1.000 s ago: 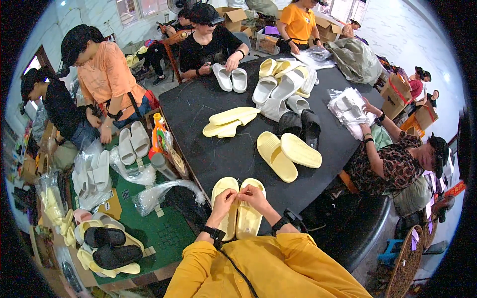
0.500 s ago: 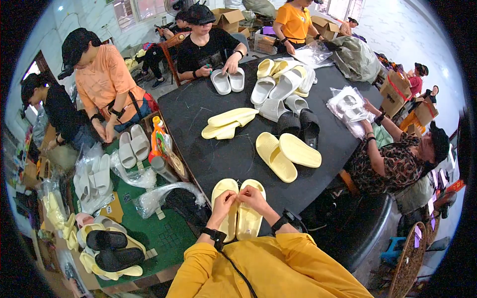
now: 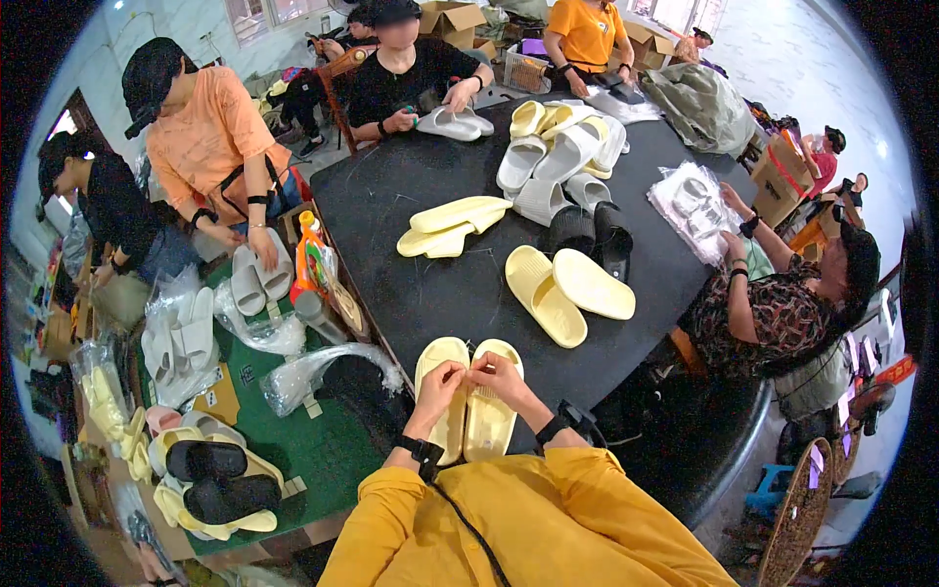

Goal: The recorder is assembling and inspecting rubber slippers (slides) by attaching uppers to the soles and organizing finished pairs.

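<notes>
A pair of pale yellow slide slippers lies side by side at the near edge of the black table, toes away from me: the left slipper [image 3: 445,350] and the right slipper [image 3: 492,436]. Over their straps, my left hand [image 3: 440,389] and my right hand [image 3: 501,380] meet with fingertips pinched close together. Whatever sits between the fingers is too small to make out. Both hands are closed. Farther up lies another yellow pair [image 3: 544,299], one slipper resting partly on the other.
More yellow slippers [image 3: 452,227], a pile of grey and yellow ones [image 3: 567,147] and black slippers [image 3: 612,242] occupy the black table [image 3: 381,220]. A green table [image 3: 328,460] at left bears bagged slippers and an orange bottle [image 3: 311,256]. Co-workers sit and stand around.
My hands keep their pinch over the yellow slippers. The co-worker in peach has reached onto the grey slippers at left. Across the table, a person in black has tilted a grey pair.
</notes>
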Demonstrator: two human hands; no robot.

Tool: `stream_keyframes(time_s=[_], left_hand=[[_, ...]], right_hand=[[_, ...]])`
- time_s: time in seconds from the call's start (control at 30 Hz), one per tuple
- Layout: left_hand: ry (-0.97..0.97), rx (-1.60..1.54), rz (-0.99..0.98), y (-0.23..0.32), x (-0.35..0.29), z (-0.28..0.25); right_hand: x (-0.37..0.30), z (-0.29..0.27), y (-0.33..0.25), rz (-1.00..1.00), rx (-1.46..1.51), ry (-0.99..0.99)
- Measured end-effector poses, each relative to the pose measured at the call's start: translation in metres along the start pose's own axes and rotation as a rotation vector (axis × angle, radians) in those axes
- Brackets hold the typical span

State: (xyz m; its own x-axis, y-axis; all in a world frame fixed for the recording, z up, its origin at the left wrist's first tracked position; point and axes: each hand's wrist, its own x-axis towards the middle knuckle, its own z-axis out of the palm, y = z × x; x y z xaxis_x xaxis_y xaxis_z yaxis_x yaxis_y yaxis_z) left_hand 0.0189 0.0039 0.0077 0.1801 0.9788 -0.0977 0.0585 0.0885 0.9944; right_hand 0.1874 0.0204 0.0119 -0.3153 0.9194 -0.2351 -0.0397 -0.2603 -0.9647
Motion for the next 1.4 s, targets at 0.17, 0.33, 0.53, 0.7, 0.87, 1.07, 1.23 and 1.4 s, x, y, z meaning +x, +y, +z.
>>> stream_keyframes(time_s=[0.17, 0.33, 0.53, 0.7, 0.87, 1.07, 1.23, 1.4], left_hand=[[-0.031, -0.03, 0.031, -0.007, 0.003, -0.004], [-0.033, -0.085, -0.016, -0.003, 0.003, -0.001], [-0.032, -0.031, 0.019, 0.019, -0.005, 0.001], [-0.096, 0.257, 0.122, 0.039, -0.027, -0.009], [-0.044, 0.151, 0.051, 0.106, -0.089, -0.04], [0.125, 0.167, -0.089, 0.14, -0.184, -0.115], [0.51, 0.156, -0.215, 0.164, -0.258, -0.181], [1.199, 0.483, -0.125, 0.203, -0.303, -0.276]], right_hand=[[0.001, 0.004, -0.002, 0.031, -0.107, 0.009], [-0.006, 0.002, -0.006, -0.014, 0.014, 0.002], [-0.009, -0.02, -0.012, -0.061, 0.163, 0.224], [0.02, -0.062, -0.017, -0.133, 0.133, 0.537], [0.062, -0.105, -0.017, -0.245, -0.266, 0.477], [0.069, -0.128, -0.028, -0.126, -0.148, 0.305], [0.055, -0.115, -0.029, -0.176, -0.105, 0.226], [0.039, -0.117, -0.024, -0.103, -0.279, 0.271]])
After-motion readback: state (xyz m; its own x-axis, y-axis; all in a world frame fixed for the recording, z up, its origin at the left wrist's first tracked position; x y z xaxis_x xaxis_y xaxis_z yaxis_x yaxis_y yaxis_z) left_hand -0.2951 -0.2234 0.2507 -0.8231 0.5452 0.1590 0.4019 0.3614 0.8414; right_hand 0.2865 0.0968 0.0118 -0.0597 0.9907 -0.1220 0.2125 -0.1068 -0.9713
